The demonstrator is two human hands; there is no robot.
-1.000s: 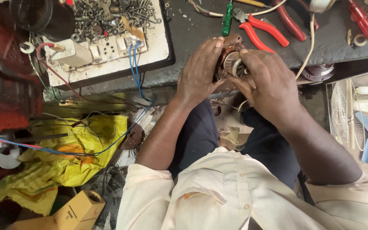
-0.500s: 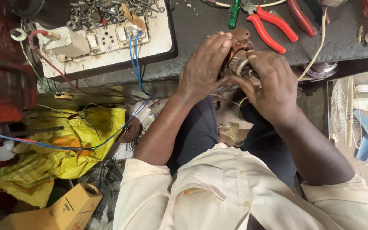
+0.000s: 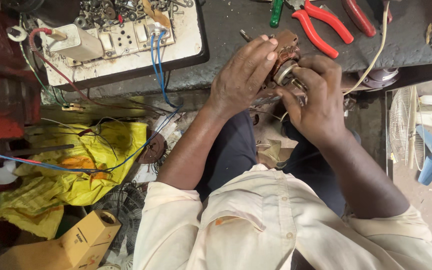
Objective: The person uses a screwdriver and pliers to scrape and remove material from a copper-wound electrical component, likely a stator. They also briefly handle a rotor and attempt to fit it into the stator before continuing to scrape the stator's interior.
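The small motor core (image 3: 285, 67), brown with copper windings and a pale metal hub, sits between both hands at the near edge of the dark surface (image 3: 236, 45), its long axis hard to tell. The left hand (image 3: 241, 75) wraps it from the left, fingers closed over its top; the right hand (image 3: 316, 100) pinches its hub from the right, equally near. Far below-left of the fingers lies a yellow bag (image 3: 61, 170), then a tan cardboard box (image 3: 83, 237). Just above them rest red-handled pliers (image 3: 321, 27).
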